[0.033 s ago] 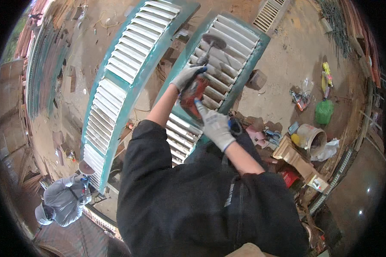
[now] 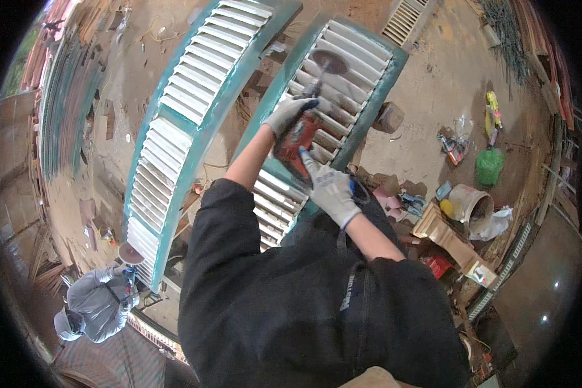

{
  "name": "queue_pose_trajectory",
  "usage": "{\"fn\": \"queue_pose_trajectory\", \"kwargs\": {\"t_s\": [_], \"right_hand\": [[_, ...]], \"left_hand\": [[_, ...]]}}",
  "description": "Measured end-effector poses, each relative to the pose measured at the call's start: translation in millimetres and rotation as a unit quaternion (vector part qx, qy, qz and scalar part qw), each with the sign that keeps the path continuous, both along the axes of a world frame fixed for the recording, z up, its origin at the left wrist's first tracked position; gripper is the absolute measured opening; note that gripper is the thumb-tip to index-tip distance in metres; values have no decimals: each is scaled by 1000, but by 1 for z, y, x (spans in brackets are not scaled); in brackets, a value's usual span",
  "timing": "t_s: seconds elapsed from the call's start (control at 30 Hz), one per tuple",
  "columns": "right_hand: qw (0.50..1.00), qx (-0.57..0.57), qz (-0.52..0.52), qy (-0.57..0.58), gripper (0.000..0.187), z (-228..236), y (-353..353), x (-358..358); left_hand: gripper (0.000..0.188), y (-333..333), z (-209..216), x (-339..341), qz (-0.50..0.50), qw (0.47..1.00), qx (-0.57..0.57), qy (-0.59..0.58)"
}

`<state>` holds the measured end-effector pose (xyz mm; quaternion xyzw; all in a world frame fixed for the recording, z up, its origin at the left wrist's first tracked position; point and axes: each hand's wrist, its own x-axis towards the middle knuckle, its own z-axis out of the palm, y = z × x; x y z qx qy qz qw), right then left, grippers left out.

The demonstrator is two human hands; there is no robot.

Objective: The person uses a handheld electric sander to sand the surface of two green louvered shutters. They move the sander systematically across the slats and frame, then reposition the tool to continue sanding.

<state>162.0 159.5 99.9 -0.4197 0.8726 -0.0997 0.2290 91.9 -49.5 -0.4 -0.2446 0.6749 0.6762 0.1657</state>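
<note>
A red disc sander (image 2: 296, 147) with a round dark disc (image 2: 330, 61) is held over a green-framed louvred shutter (image 2: 368, 119) with white slats. My left hand (image 2: 287, 115), in a white and dark glove, grips the front of the sander behind the disc. At its rear end, my right hand (image 2: 332, 193), also gloved, is closed around the body, with the index finger stretched along it. The disc lies over the upper slats; whether it touches them I cannot tell. Some slats below it look brownish.
A second green and white shutter (image 2: 191, 139) stands on the left; beside its near end another person (image 2: 100, 304) holds a disc tool. To the right are a wooden block (image 2: 388, 118), a green bag (image 2: 489, 167), a tipped bucket (image 2: 472, 208) and a wooden box (image 2: 443, 229).
The sander and both my hands have shifted slightly to the right, the disc sliding a little across the slats. My grip looks the same.
</note>
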Motion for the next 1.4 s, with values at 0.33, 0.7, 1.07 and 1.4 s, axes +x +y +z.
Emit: {"fn": "queue_pose_trajectory", "kwargs": {"t_s": [0.33,0.7,1.07,1.4], "right_hand": [[996,-85,-9,-1,78,-4,-9,1],[998,-27,-5,-62,73,-11,-39,20],[996,-12,2,-88,77,-12,-24,10],[992,28,30,-122,82,-19,90,11]], "left_hand": [[31,-13,2,9,34,999,-25,-19],[39,-49,-37,7,-6,991,-98,-90],[44,-28,-18,13,68,992,-91,-53],[37,83,-44,36,86,991,70,-71]]}}
